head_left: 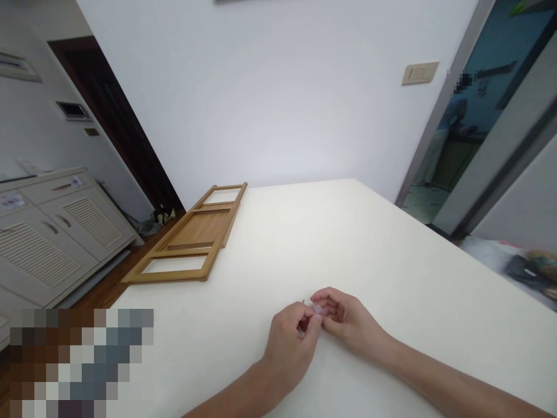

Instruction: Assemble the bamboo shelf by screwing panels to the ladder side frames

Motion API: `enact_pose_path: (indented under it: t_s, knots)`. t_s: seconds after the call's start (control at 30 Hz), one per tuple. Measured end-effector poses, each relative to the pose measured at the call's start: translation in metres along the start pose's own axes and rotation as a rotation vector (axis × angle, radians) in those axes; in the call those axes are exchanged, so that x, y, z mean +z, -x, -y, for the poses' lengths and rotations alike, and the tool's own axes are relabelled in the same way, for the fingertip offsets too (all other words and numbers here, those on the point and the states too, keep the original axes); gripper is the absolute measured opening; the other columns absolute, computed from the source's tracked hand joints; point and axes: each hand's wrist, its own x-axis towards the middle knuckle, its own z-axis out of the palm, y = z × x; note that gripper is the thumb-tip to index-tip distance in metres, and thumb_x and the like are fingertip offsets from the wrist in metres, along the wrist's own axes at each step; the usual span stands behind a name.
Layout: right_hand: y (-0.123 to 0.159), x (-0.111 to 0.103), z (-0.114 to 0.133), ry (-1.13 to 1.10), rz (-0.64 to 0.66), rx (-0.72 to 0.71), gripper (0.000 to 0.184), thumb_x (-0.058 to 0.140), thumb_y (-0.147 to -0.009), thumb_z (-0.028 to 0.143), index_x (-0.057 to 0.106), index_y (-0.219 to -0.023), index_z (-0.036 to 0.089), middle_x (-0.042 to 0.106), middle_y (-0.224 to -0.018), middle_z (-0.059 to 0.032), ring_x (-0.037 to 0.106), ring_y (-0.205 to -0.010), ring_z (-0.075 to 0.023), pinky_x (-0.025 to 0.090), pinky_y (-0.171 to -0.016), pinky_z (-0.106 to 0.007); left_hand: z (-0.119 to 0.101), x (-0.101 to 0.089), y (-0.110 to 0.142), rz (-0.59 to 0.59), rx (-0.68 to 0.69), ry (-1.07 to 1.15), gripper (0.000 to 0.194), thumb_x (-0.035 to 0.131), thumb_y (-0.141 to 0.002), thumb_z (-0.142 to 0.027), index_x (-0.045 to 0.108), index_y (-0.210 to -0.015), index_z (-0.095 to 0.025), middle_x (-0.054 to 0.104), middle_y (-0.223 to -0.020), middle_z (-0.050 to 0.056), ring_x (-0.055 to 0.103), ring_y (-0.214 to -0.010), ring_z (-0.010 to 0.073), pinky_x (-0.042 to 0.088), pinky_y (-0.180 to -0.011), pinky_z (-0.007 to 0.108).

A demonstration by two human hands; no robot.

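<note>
Over the near part of the white table [300,244], both hands meet around a small, clear, crinkled piece of plastic [317,308], perhaps a little bag. My left hand [292,335] is closed, its thumb and index finger pinching the plastic. A thin dark tip sticks up by the left index finger, too small to name. On the other side, my right hand [346,318] has its fingers curled, with the fingertips at the plastic's right edge. Whatever lies inside the plastic is hidden by the fingers.
A wooden frame [213,264] with a middle panel lies along the table's left edge. Behind the table rises a white wall [287,104]. A louvred cabinet [65,232] stands at left. Through the right doorway, a person [452,113] stands in another room.
</note>
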Motion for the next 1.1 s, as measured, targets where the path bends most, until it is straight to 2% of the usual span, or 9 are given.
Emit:
enact_pose_path:
  t_s: [0.1,0.23,0.33,0.4,0.5,0.57,0.77,0.93,1.1]
  knots:
    - [-0.001,-0.001,0.004,-0.094,-0.049,0.04,0.024,0.062,-0.075,0.024,0.06,-0.098,0.018,0.07,-0.076,0.0004,0.062,-0.065,-0.0123,0.046,-0.062,-0.027,0.001,-0.003,-0.002,-0.062,-0.045,0.097,0.022,0.051,-0.089,-0.035,0.063,-0.08,-0.019,0.063,-0.076,0.002,0.055,-0.071,0.015,0.04,-0.066,0.026]
    - [-0.003,-0.007,0.013,-0.234,-0.131,0.101,0.03,0.067,-0.069,0.022,0.061,-0.097,0.017,0.074,-0.087,-0.0041,0.065,-0.066,-0.0141,0.047,-0.062,-0.027,0.008,-0.007,-0.008,-0.162,-0.206,0.226,0.033,0.052,-0.09,-0.043,0.062,-0.109,-0.018,0.067,-0.104,0.008,0.059,-0.083,0.017,0.045,-0.075,0.029]
    - [-0.004,-0.012,0.02,-0.327,-0.14,0.146,0.034,0.076,-0.066,0.023,0.062,-0.097,0.016,0.075,-0.088,-0.0055,0.066,-0.067,-0.0144,0.049,-0.065,-0.028,0.012,-0.008,-0.013,-0.113,-0.256,0.31,0.041,0.054,-0.089,-0.043,0.06,-0.12,-0.017,0.066,-0.115,0.01,0.061,-0.086,0.0168,0.046,-0.079,0.03]
    - [-0.004,-0.013,0.023,-0.382,-0.129,0.16,0.037,0.081,-0.066,0.025,0.063,-0.097,0.016,0.076,-0.087,-0.0057,0.065,-0.065,-0.014,0.049,-0.066,-0.028,0.012,-0.01,-0.016,-0.063,-0.277,0.379,0.047,0.055,-0.087,-0.044,0.059,-0.123,-0.014,0.07,-0.102,0.01,0.063,-0.079,0.0165,0.047,-0.072,0.029]
    - [-0.004,-0.015,0.023,-0.458,-0.125,0.156,0.038,0.084,-0.065,0.024,0.064,-0.097,0.015,0.076,-0.086,-0.0058,0.067,-0.067,-0.0142,0.05,-0.067,-0.027,0.011,-0.011,-0.02,0.048,-0.357,0.502,0.055,0.059,-0.082,-0.048,0.06,-0.119,-0.008,0.068,-0.074,0.006,0.061,-0.059,0.0157,0.042,-0.052,0.026]
    - [-0.005,-0.015,0.021,-0.521,-0.122,0.157,0.04,0.086,-0.064,0.022,0.065,-0.097,0.015,0.076,-0.087,-0.0062,0.068,-0.071,-0.0149,0.052,-0.069,-0.028,0.009,-0.011,-0.021,0.084,-0.398,0.582,0.056,0.065,-0.076,-0.049,0.061,-0.113,-0.006,0.065,-0.065,0.003,0.061,-0.054,0.0158,0.041,-0.048,0.025]
    - [-0.007,-0.016,0.019,-0.603,-0.039,0.309,0.029,0.082,-0.072,0.025,0.068,-0.095,0.012,0.074,-0.093,-0.0103,0.071,-0.081,-0.0178,0.059,-0.072,-0.028,0.007,-0.01,-0.02,-0.051,-0.392,0.677,0.041,0.077,-0.069,-0.043,0.064,-0.093,-0.012,0.067,-0.068,0.002,0.063,-0.058,0.0144,0.051,-0.058,0.028]
    - [-0.008,-0.016,0.022,-0.688,0.209,0.4,0.026,0.069,-0.086,0.024,0.068,-0.104,0.005,0.074,-0.098,-0.0166,0.073,-0.085,-0.0171,0.058,-0.08,-0.025,0.008,-0.014,-0.02,-0.034,-0.318,0.699,0.032,0.077,-0.071,-0.041,0.066,-0.081,-0.013,0.066,-0.067,0.002,0.061,-0.057,0.0131,0.051,-0.059,0.028]
    - [-0.007,-0.014,0.023,-0.747,0.255,0.405,0.028,0.062,-0.087,0.019,0.067,-0.11,0.003,0.073,-0.105,-0.019,0.073,-0.083,-0.016,0.058,-0.082,-0.024,0.007,-0.017,-0.021,-0.038,-0.3,0.728,0.031,0.077,-0.072,-0.04,0.068,-0.082,-0.012,0.062,-0.062,0.0,0.056,-0.05,0.0106,0.046,-0.052,0.025]
